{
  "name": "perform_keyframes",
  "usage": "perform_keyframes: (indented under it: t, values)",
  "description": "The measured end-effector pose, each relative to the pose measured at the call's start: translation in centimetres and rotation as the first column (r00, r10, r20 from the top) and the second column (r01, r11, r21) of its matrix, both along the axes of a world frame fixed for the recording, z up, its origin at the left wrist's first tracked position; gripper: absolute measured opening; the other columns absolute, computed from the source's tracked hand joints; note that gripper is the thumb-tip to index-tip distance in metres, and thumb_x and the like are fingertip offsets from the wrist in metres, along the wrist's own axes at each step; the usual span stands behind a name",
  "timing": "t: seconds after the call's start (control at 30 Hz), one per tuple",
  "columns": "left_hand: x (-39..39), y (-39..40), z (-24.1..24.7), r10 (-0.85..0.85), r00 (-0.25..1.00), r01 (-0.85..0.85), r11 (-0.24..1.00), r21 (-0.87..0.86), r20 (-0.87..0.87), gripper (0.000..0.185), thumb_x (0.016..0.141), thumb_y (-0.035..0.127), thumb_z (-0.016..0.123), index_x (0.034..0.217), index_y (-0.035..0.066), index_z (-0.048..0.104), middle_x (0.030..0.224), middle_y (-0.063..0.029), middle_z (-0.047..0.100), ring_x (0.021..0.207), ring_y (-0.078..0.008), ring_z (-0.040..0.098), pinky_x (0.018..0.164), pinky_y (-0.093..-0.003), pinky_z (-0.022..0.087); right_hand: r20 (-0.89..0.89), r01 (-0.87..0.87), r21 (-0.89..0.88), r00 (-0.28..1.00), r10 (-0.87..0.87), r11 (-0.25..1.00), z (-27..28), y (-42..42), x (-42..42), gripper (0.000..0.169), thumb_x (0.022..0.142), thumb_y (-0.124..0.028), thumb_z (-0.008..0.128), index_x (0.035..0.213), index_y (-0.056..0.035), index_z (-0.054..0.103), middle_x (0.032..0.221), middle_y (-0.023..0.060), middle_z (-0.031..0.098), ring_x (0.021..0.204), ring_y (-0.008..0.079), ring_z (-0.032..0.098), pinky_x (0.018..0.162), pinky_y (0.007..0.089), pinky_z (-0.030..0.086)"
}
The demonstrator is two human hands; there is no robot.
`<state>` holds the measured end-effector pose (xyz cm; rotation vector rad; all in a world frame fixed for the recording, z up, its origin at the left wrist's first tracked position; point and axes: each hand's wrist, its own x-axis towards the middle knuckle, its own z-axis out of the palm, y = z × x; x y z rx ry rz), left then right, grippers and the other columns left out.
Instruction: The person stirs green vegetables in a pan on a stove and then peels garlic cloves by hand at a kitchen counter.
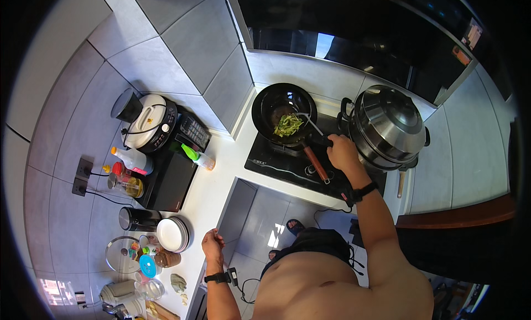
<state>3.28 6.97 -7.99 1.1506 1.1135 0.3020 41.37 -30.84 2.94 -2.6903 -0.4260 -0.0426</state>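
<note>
My right hand [342,152] is closed around the dark handle of a metal spatula [314,125], whose head reaches into a black wok [265,102]. Chopped green vegetables [288,125] lie in the wok beside the spatula's head. The wok rests on a black gas stove [274,158], its reddish wooden handle [316,162] pointing toward me. My left hand [213,242] is held near the counter's edge, right of a stack of white plates [171,234]; its fingers are curled, and whether they hold something small cannot be told.
A lidded steel steamer pot [388,125] stands right of the wok. On the left are a black microwave [172,179] carrying an electric cooker [149,120] and several bottles, a green-capped bottle [203,159], jars, and a glass lid [114,255]. A range hood [348,25] hangs above.
</note>
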Motion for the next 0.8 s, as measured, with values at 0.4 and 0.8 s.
perform_keyframes:
  t: [0.4, 0.8]
  values:
    - [-0.3, -0.5, 0.4, -0.001, 1.0, 0.001, 1.0, 0.012, -0.005, 0.025, 0.106, 0.024, 0.05, 0.108, 0.006, 0.067, 0.07, 0.0001, 0.058, 0.056, -0.0109, 0.054, 0.05, -0.0258, 0.045, -0.024, 0.062, 0.162, 0.998, -0.059, 0.985, -2.8, 2.0, 0.2, 0.038, 0.088, -0.013, 0.07, 0.125, -0.0027, 0.067, 0.118, 0.0214, 0.07, 0.108, 0.0411, 0.067, 0.094, 0.0476, 0.055]
    - [0.1, -1.2, 0.5, 0.014, 1.0, -0.014, 1.0, 0.004, -0.023, 0.025, 0.106, 0.026, 0.051, 0.107, 0.008, 0.067, 0.069, 0.0006, 0.059, 0.056, -0.0104, 0.055, 0.05, -0.026, 0.046, 0.085, -0.155, -0.043, 0.984, 0.159, 0.987, -2.8, 1.3, -0.3, 0.031, 0.086, -0.01, 0.068, 0.116, -0.0055, 0.069, 0.102, 0.0174, 0.067, 0.092, 0.0367, 0.07, 0.08, 0.0464, 0.058]
